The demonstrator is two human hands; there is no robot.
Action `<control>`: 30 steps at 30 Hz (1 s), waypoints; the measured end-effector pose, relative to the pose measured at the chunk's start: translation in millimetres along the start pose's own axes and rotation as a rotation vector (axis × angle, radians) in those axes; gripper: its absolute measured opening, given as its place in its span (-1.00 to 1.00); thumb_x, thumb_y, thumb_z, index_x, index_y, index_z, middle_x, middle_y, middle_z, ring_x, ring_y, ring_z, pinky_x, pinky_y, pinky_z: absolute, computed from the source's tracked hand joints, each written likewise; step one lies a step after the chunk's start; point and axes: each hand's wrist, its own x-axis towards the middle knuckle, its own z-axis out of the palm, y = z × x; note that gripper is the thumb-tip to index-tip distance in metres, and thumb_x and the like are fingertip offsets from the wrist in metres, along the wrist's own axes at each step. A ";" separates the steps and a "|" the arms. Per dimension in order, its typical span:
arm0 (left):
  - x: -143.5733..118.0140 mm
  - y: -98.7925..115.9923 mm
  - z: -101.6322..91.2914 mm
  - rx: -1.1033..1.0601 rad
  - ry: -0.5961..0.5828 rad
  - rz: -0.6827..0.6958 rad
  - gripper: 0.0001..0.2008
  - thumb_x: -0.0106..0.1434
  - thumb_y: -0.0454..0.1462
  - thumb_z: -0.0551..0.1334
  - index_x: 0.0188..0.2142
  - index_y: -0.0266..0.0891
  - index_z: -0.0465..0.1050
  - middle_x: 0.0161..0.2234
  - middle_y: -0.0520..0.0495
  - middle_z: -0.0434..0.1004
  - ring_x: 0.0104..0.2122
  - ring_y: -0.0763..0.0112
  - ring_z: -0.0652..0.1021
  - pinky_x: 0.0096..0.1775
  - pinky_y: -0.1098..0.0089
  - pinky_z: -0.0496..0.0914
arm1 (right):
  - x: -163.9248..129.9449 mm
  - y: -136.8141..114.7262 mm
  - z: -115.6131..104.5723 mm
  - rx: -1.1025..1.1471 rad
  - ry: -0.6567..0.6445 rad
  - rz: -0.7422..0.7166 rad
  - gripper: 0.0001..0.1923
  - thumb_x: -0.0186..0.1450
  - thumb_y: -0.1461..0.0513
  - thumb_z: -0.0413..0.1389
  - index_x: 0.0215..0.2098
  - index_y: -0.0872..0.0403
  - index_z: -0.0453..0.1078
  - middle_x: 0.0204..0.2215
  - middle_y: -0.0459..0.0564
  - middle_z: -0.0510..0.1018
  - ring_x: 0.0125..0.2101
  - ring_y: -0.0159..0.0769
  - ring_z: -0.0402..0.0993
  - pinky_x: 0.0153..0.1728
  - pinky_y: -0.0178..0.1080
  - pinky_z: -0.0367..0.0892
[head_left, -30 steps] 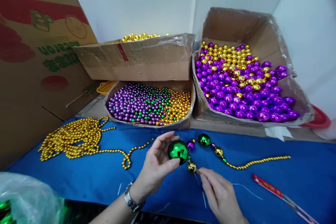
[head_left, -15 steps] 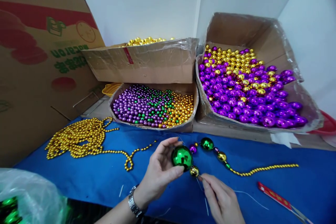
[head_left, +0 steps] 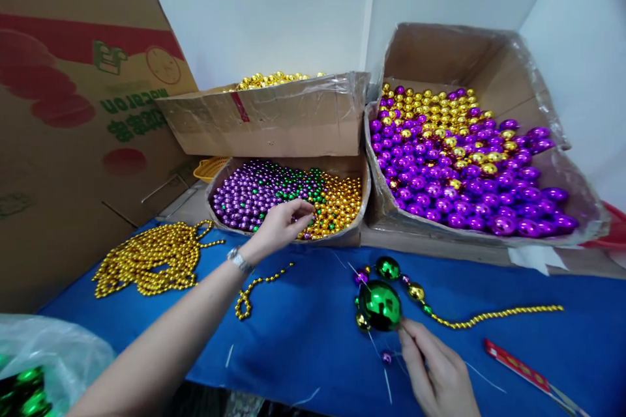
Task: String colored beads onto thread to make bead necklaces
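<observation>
Head view: the left hand, fingers pinched together, reaches into the shallow box of small beads. The right hand pinches a thin wire just beside the large green ball, which rests on the blue table among strung beads.

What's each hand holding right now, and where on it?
Left hand reaches into the small-bead box, fingertips among the beads; a grip cannot be told. Right hand pinches the thread just below the big green ball.
</observation>
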 end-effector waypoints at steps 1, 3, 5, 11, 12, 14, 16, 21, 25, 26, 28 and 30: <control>11.3 -7.9 -1.9 0.086 -0.064 0.013 -0.77 0.24 -0.27 0.11 -0.17 -0.25 0.49 -0.25 -0.13 0.57 -0.30 0.28 0.53 -0.25 0.34 0.36 | -0.9 0.5 -0.6 -0.004 0.005 0.008 -0.80 0.35 0.27 -0.06 -0.12 0.05 0.35 -0.38 0.03 0.55 -0.45 -0.33 0.52 -0.47 -0.41 0.41; 29.9 -21.3 -0.5 0.183 -0.172 0.032 -0.82 0.16 -0.31 0.17 -0.27 -0.24 0.52 -0.33 -0.10 0.58 -0.35 0.29 0.53 -0.28 0.36 0.34 | -2.7 1.7 -1.4 -0.014 0.010 0.022 -0.81 0.35 0.27 -0.06 -0.13 0.06 0.35 -0.38 0.04 0.55 -0.47 -0.34 0.51 -0.47 -0.42 0.41; 43.7 -31.8 5.1 0.232 -0.243 0.040 -0.86 0.07 -0.35 0.23 -0.36 -0.23 0.54 -0.38 -0.08 0.58 -0.39 0.29 0.52 -0.31 0.38 0.33 | -4.3 3.4 -1.9 -0.026 0.008 0.028 -0.81 0.35 0.26 -0.06 -0.13 0.06 0.35 -0.37 0.04 0.55 -0.49 -0.35 0.51 -0.47 -0.42 0.42; 66.5 -52.2 21.3 0.413 -0.332 0.031 -0.82 -0.01 -0.42 0.22 -0.40 -0.20 0.54 -0.38 -0.11 0.58 -0.37 0.26 0.51 -0.31 0.38 0.30 | -8.3 9.4 -5.1 -0.044 0.011 0.059 -0.79 0.34 0.25 -0.05 -0.10 0.08 0.36 -0.36 0.06 0.55 -0.48 -0.33 0.52 -0.47 -0.43 0.44; 68.2 -53.8 22.4 0.439 -0.339 0.030 -0.81 -0.02 -0.43 0.21 -0.40 -0.20 0.54 -0.38 -0.12 0.57 -0.37 0.25 0.51 -0.32 0.38 0.30 | -9.0 10.4 -5.6 -0.044 0.011 0.067 -0.78 0.34 0.25 -0.05 -0.10 0.08 0.36 -0.35 0.08 0.56 -0.47 -0.33 0.53 -0.47 -0.43 0.44; 70.2 -54.8 22.4 0.479 -0.359 0.039 -0.80 0.00 -0.42 0.19 -0.39 -0.21 0.54 -0.37 -0.14 0.57 -0.36 0.24 0.51 -0.32 0.38 0.29 | -10.4 12.4 -6.4 -0.046 0.012 0.074 -0.78 0.34 0.24 -0.04 -0.10 0.09 0.36 -0.33 0.09 0.56 -0.47 -0.32 0.53 -0.46 -0.43 0.45; 70.9 -53.6 20.2 0.497 -0.393 0.062 -0.81 0.03 -0.40 0.19 -0.37 -0.20 0.54 -0.37 -0.13 0.57 -0.36 0.25 0.51 -0.32 0.39 0.29 | -11.2 13.9 -6.6 -0.053 0.013 0.083 -0.78 0.34 0.24 -0.04 -0.10 0.09 0.36 -0.34 0.08 0.56 -0.47 -0.32 0.54 -0.43 -0.43 0.45; 70.8 -49.8 15.7 0.495 -0.501 0.111 -0.88 0.05 -0.31 0.23 -0.39 -0.17 0.53 -0.41 -0.05 0.57 -0.42 0.34 0.51 -0.41 0.46 0.27 | -8.8 14.0 -4.8 -0.042 0.005 0.115 -0.78 0.35 0.25 -0.05 -0.10 0.09 0.35 -0.34 0.08 0.55 -0.46 -0.34 0.52 -0.46 -0.44 0.43; 70.6 -53.9 20.1 0.483 -0.520 0.110 -0.91 0.03 -0.31 0.24 -0.42 -0.20 0.51 -0.44 -0.04 0.56 -0.44 0.36 0.50 -0.44 0.46 0.24 | -4.6 12.0 -2.6 -0.035 0.007 0.100 -0.80 0.35 0.28 -0.06 -0.11 0.08 0.34 -0.38 0.04 0.53 -0.48 -0.36 0.50 -0.43 -0.42 0.42; 70.7 -55.6 21.5 0.473 -0.519 0.109 -0.91 0.03 -0.32 0.24 -0.43 -0.21 0.51 -0.44 -0.04 0.56 -0.44 0.37 0.50 -0.44 0.47 0.24 | -3.6 11.5 -2.1 -0.032 0.003 0.097 -0.80 0.35 0.28 -0.06 -0.11 0.08 0.33 -0.39 0.03 0.53 -0.48 -0.36 0.49 -0.43 -0.42 0.42; 71.2 -58.7 23.3 0.444 -0.512 0.106 -0.92 0.01 -0.34 0.23 -0.45 -0.21 0.50 -0.46 -0.02 0.55 -0.45 0.39 0.49 -0.44 0.47 0.23 | -2.0 10.6 -0.9 -0.024 -0.004 0.099 -0.81 0.35 0.29 -0.07 -0.12 0.07 0.33 -0.40 0.02 0.52 -0.48 -0.36 0.48 -0.44 -0.42 0.40; 71.6 -59.2 22.5 0.402 -0.497 0.100 -0.93 -0.01 -0.36 0.24 -0.47 -0.22 0.49 -0.48 -0.01 0.54 -0.47 0.40 0.48 -0.44 0.48 0.24 | -0.3 9.5 0.4 -0.011 -0.005 0.101 -0.82 0.35 0.30 -0.07 -0.14 0.07 0.32 -0.40 0.02 0.51 -0.47 -0.36 0.48 -0.46 -0.41 0.39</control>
